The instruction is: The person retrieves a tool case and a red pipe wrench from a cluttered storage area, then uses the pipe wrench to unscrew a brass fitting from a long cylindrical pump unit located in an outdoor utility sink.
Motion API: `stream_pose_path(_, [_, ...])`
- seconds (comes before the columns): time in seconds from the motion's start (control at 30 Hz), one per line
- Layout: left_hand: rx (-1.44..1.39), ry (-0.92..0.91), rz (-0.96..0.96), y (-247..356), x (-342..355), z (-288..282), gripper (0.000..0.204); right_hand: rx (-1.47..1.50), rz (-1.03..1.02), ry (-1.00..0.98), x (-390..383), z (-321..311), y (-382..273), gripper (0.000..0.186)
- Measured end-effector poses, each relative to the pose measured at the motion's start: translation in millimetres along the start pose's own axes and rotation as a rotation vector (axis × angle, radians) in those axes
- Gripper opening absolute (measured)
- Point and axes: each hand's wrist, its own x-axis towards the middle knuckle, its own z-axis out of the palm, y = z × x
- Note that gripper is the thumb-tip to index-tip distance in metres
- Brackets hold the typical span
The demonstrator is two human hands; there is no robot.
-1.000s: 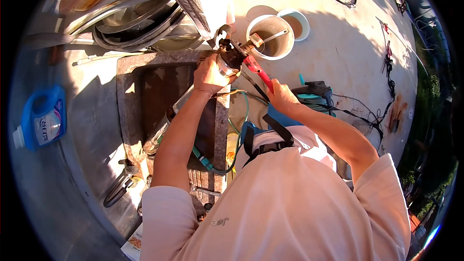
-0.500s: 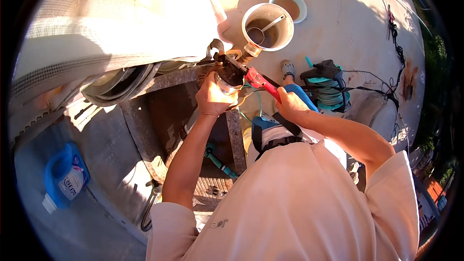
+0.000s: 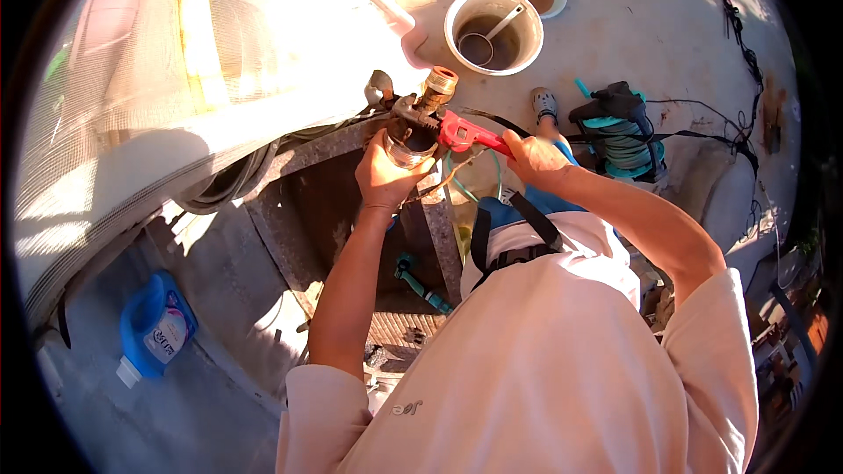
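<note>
- Right hand [image 3: 537,162]: wrapped round the handle of my red wrench [image 3: 460,133], right of the sink [image 3: 443,233].
- Left hand [image 3: 388,177]: clasping the metal fitting [image 3: 411,156] over the sink's far end; some fingers hidden.
- Fitting: probably heavy, rigid, slick if greasy. Best hold: round collar.
- Wrench bite: can't make out.
- Bucket [image 3: 496,70] beyond sink: murky, bottom hidden.

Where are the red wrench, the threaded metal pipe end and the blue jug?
Red wrench [image 3: 476,136]: head view, on its red handle.
Threaded metal pipe end [image 3: 436,88]: head view, on its side, below the rim.
Blue jug [image 3: 158,325]: head view, on the middle of its body.
</note>
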Motion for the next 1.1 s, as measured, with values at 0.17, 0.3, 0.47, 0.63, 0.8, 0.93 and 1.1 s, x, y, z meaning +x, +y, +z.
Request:
stream_pose_path(0.17, [-0.010, 0.108, 0.087, -1, -13, 3, 0.075, -0.006, 0.068, -0.096, -15, -18, -22, 0.024])
stream_pose_path(0.3, [0.059, 0.140, 0.045, -19, -14, 11, 0.082, 0.042, 0.045, -0.096, -17, -41, -42, 0.038])
stream_pose_path(0.47, [0.205, 0.223, 0.102, -14, -18, 2, 0.079, 0.008, 0.019, 0.106, -21, -52, -55, 0.032])
stream_pose_path(0.63, [0.124, 0.214, 0.093, -32, -20, 1, 0.081, 0.520, -0.080, 0.103, -41, -85, -57, 0.033])
stream_pose_path(0.8, [0.122, 0.123, 0.034, -12, -17, -5, 0.084, 1.035, 0.160, -0.135, -45, -83, -24, 0.031])
stream_pose_path(0.93, [0.101, 0.160, 0.112, -26, -16, 2, 0.092, 0.923, 0.558, 0.042, -5, -46, 35, 0.033])
stream_pose_path(1.1, [0.185, 0.229, 0.158, -27, -23, 8, 0.091, 0.724, 0.355, -0.031, 51, 18, 89, 0.023])
